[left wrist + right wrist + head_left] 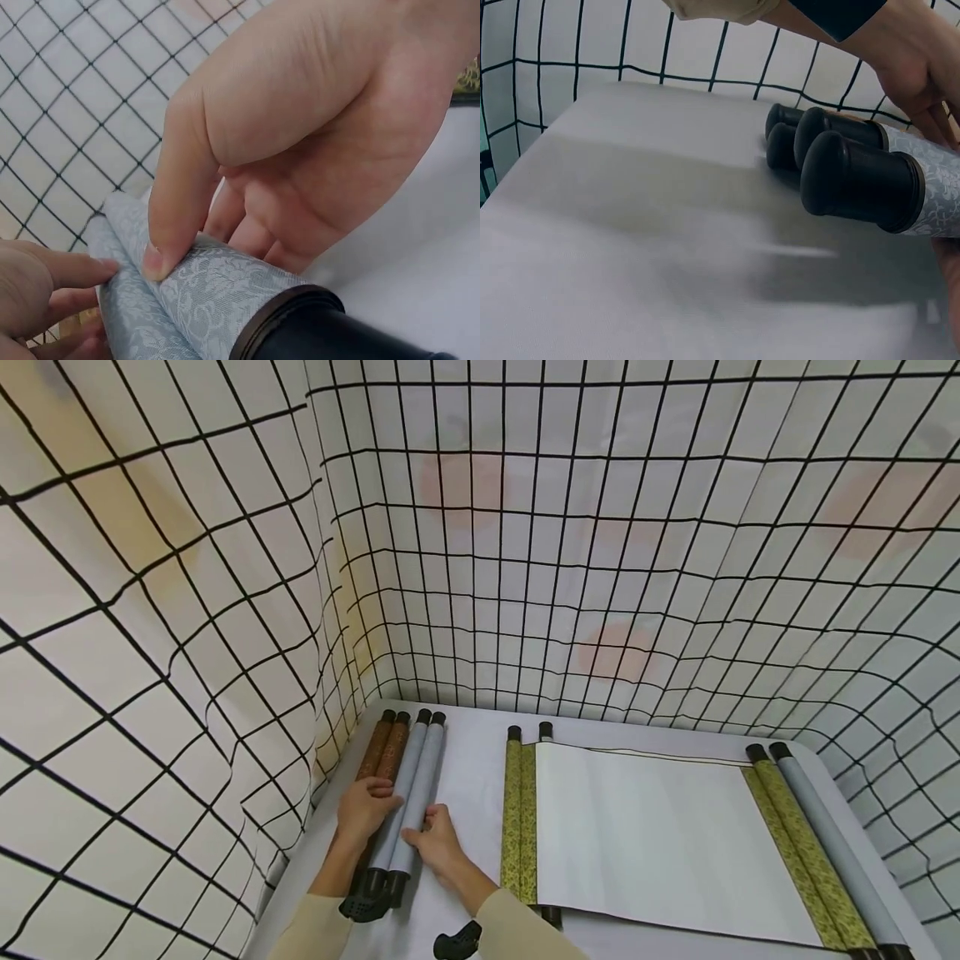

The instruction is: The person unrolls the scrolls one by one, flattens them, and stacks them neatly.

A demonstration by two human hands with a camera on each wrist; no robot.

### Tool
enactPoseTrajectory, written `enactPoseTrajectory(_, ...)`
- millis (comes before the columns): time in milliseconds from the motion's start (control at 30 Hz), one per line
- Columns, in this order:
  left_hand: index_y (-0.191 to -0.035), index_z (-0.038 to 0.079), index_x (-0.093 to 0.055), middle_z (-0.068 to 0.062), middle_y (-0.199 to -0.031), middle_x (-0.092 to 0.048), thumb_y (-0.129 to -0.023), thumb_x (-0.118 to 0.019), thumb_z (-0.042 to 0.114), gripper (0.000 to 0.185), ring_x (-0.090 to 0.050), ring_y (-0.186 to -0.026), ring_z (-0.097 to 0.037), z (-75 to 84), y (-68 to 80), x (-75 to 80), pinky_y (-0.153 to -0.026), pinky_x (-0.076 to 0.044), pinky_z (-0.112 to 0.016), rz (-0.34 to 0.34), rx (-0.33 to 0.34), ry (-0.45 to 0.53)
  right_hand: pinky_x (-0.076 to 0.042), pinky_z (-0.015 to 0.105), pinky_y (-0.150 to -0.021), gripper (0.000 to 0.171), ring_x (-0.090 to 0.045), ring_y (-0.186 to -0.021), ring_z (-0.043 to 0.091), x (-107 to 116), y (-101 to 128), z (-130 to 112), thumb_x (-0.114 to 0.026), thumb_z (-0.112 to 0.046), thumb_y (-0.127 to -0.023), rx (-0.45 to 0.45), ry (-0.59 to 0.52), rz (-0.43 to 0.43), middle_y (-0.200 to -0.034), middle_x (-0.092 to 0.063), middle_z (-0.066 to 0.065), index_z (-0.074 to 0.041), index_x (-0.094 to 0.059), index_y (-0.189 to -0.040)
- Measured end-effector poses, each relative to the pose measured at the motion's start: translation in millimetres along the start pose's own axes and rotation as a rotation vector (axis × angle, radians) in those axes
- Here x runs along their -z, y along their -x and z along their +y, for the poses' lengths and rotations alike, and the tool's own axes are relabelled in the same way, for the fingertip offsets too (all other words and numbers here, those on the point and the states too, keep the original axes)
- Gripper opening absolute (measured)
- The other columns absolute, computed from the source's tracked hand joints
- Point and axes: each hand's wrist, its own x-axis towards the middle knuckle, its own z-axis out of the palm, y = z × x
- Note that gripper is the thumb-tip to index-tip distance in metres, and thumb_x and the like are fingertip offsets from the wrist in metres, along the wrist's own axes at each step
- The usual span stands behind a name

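Observation:
A grey-blue brocade hanging scroll (418,777), rolled in two parallel rolls with black end knobs, lies at the left of the table. My right hand (437,839) pinches its right roll; in the left wrist view the thumb (169,259) presses on top and the other fingers pass behind. My left hand (365,810) holds the left roll at its side, its fingers partly hidden. Beneath that hand lies a rolled brown scroll (382,747), close against the grey one. In the right wrist view the grey scroll's black knob (862,180) sticks out above the table.
Right of the hands a scroll with a white sheet (660,835) and green-gold patterned borders (513,818) lies unrolled. Another grey roll (836,843) lies at the right edge. Black netting (555,568) over white cloth encloses the white table (468,760).

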Motion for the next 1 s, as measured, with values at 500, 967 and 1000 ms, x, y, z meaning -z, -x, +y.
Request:
enactPoseTrajectory(500, -0.137, -0.003, -0.062, -0.021, -0.125, -0.066, -0.084, -0.088, 0.015, 0.062, -0.058, -0.115, -0.036, 31.3, 3.7, -20.1, -0.088, -0.050, -0.041, -0.069, 0.024, 0.284, -0.054, 0.043, -0.085, 0.051, -0.063, -0.109, 0.034, 50, 2, -35, -0.073, 0.006, -0.087, 0.035, 0.054, -0.039, -0.131, -0.058, 0.025, 0.004, -0.043, -0.128)
enactPoseTrajectory(967, -0.129, -0.006, -0.063, -0.021, -0.122, -0.064, -0.086, -0.085, 0.008, 0.050, -0.062, -0.108, -0.028, 57.1, 4.3, -58.0, -0.089, -0.052, -0.033, -0.261, 0.077, 0.580, -0.052, 0.045, -0.088, 0.055, -0.058, -0.120, 0.038, 100, 22, -57, -0.072, -0.001, -0.092, 0.047, 0.088, -0.036, -0.141, -0.050, 0.026, 0.002, -0.038, -0.135)
enactPoseTrajectory(1000, -0.130, -0.007, -0.062, -0.022, -0.123, -0.063, -0.087, -0.085, 0.006, 0.051, -0.062, -0.107, -0.027, 60.3, 5.0, -61.2, -0.087, -0.053, -0.032, -0.273, 0.088, 0.608, -0.052, 0.045, -0.088, 0.056, -0.058, -0.121, 0.039, 104, 23, -58, -0.071, -0.001, -0.092, 0.042, 0.071, -0.048, -0.141, -0.049, 0.026, 0.002, -0.036, -0.136)
